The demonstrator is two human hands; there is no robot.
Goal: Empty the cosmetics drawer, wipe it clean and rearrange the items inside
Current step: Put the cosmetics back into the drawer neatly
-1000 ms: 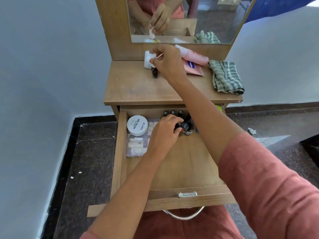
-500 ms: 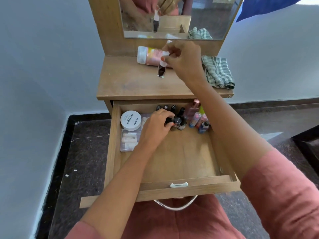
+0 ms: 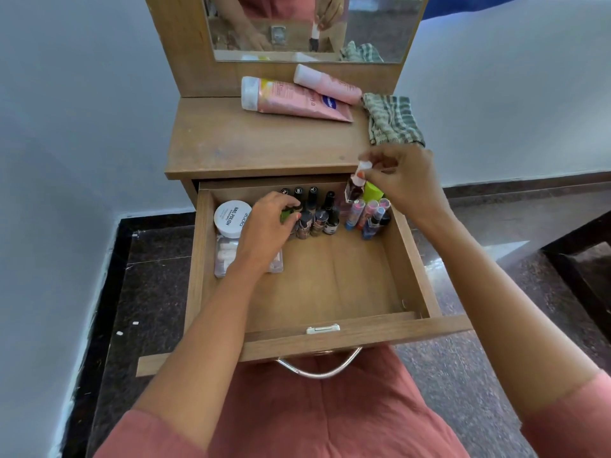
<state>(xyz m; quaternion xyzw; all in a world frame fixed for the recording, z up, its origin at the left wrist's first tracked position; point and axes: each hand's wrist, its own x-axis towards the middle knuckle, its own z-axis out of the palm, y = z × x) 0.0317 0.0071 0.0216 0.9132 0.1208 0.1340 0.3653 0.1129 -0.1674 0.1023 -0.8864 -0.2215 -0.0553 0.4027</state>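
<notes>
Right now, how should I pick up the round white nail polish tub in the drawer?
Probably from above, fingers across the sides of the white tub. It lies flat on a clear box, near the drawer's left wall, so only its top stays open.

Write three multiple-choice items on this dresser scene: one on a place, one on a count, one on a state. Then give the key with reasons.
1. Where does the checked cloth lie?
A. in the drawer
B. on the dresser top, right side
C. on the floor

2. How many pink tubes lie on the dresser top?
A. one
B. two
C. four

3. What is the right hand doing?
A. holding a small nail polish bottle by its white cap
B. resting empty
C. gripping the drawer handle

Key: 1 B, the cloth sits at the top's right edge beside the tubes. 2 B, two tubes lie side by side under the mirror. 3 A, the fingertips pinch the cap above the drawer's back right corner.
</notes>
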